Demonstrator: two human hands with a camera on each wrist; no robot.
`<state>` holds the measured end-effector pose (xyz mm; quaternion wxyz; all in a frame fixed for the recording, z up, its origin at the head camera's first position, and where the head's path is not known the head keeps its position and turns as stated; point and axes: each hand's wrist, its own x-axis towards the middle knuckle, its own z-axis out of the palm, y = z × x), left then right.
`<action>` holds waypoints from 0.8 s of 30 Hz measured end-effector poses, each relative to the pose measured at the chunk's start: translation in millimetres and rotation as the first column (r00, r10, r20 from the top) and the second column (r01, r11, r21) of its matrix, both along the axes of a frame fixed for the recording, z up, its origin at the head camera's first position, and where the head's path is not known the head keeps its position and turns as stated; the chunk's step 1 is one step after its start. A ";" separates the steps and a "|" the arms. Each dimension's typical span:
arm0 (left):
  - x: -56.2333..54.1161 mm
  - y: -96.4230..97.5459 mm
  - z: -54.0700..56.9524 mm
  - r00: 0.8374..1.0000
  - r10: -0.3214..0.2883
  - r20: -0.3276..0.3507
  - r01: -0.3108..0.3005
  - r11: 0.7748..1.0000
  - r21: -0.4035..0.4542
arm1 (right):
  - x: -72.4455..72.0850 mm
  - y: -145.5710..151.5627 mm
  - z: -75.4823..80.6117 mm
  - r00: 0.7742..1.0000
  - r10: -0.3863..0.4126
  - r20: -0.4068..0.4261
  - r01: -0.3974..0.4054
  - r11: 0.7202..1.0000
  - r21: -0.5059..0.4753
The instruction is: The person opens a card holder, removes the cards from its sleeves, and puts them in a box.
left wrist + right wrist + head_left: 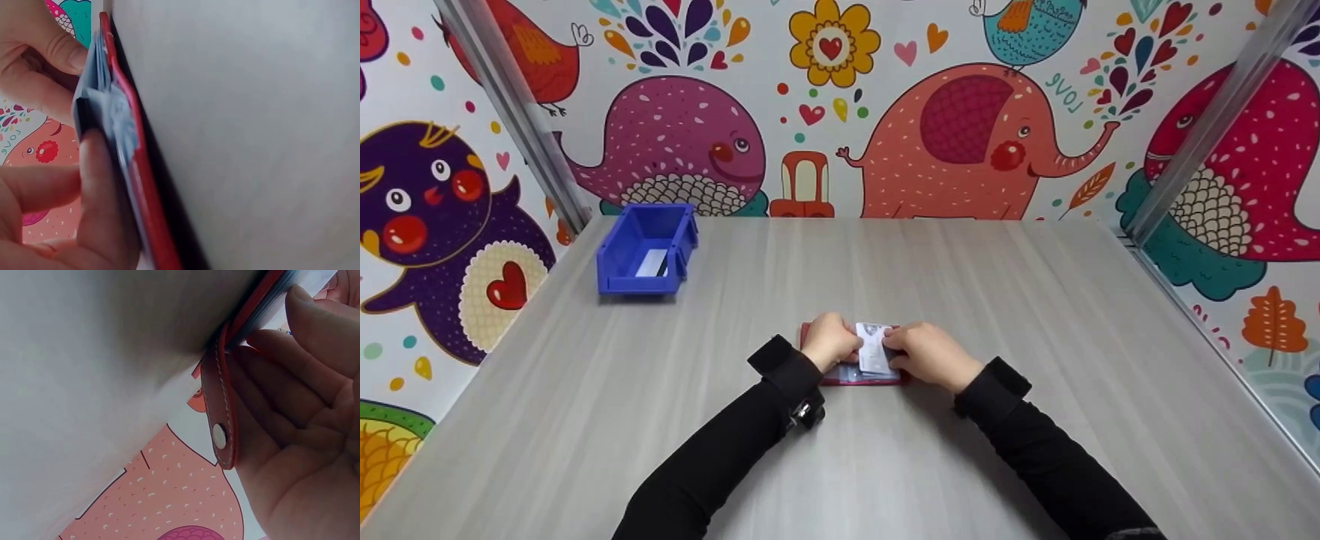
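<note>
On the table in front of me lies a red card holder [859, 382] with clear plastic sleeves [121, 115]. A white card [874, 351] with a small dark print rests over the sleeves, slightly tilted. My left hand [830, 342] pinches the card's left edge, its fingers curled. From the other side, my right hand [934, 355] pinches the right edge between thumb and fingers. The right wrist view shows the holder's strap [218, 410] with a silver snap, beside the right palm. How far the card sits inside a sleeve is hidden by the fingers.
A blue plastic bin [636, 286] stands at the back left of the table [997, 300], with a white card [651, 262] bearing a dark stripe inside. Printed cartoon walls [810, 112] close off the back and sides, with metal posts [514, 112] at the corners.
</note>
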<state>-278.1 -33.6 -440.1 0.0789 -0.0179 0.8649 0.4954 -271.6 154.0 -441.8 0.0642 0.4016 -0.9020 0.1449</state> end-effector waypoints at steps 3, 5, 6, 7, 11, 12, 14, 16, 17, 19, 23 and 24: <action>0.0 0.7 -0.3 1.000 0.000 0.002 0.000 1.000 -0.024 | -0.1 0.7 -0.4 1.000 0.006 -0.007 -0.006 1.000 0.003; -0.1 1.2 -0.6 1.000 0.004 -0.001 -0.004 1.000 -0.028 | 0.2 1.3 -0.4 1.000 0.006 -0.007 -0.006 1.000 0.008; -0.1 1.6 -0.7 1.000 0.006 -0.002 -0.006 1.000 -0.029 | 0.4 1.7 -0.3 1.000 0.004 -0.004 -0.004 1.000 0.010; -0.2 2.0 -0.7 1.000 0.007 -0.003 -0.007 0.999 -0.032 | 0.6 1.8 -0.2 1.000 0.001 -0.001 -0.001 1.000 0.013; 0.4 2.6 -0.2 1.000 0.012 -0.013 -0.012 0.999 -0.044 | 1.5 2.0 0.7 1.000 -0.008 0.012 0.008 1.000 0.027; 0.4 2.6 -0.1 1.000 0.013 -0.014 -0.013 0.999 -0.050 | 1.7 2.0 0.9 1.000 -0.009 0.014 0.008 1.000 0.029; 0.5 2.6 -0.3 1.000 0.014 -0.017 -0.015 0.998 -0.054 | 2.0 2.3 1.3 1.000 -0.011 0.023 0.010 0.999 0.031; 0.6 2.9 -0.6 1.000 0.017 -0.015 -0.017 0.999 -0.046 | 2.1 2.8 1.3 1.000 -0.015 0.028 0.014 0.999 0.031; 0.4 3.0 -0.8 1.000 0.017 -0.015 -0.018 0.999 -0.044 | 2.1 3.0 1.4 0.999 -0.019 0.032 0.018 0.999 0.030; 0.9 3.2 -1.2 1.000 0.018 -0.021 -0.019 0.999 -0.040 | 2.1 3.1 1.4 0.999 -0.024 0.037 0.023 0.999 0.030; 1.7 3.1 -1.1 1.000 0.025 -0.017 -0.025 0.999 -0.023 | 2.1 2.6 1.0 0.998 -0.038 0.045 0.037 0.999 0.031; 1.9 3.0 -1.1 1.000 0.027 -0.015 -0.028 0.999 -0.021 | 1.7 2.5 0.8 0.998 -0.039 0.044 0.037 0.999 0.033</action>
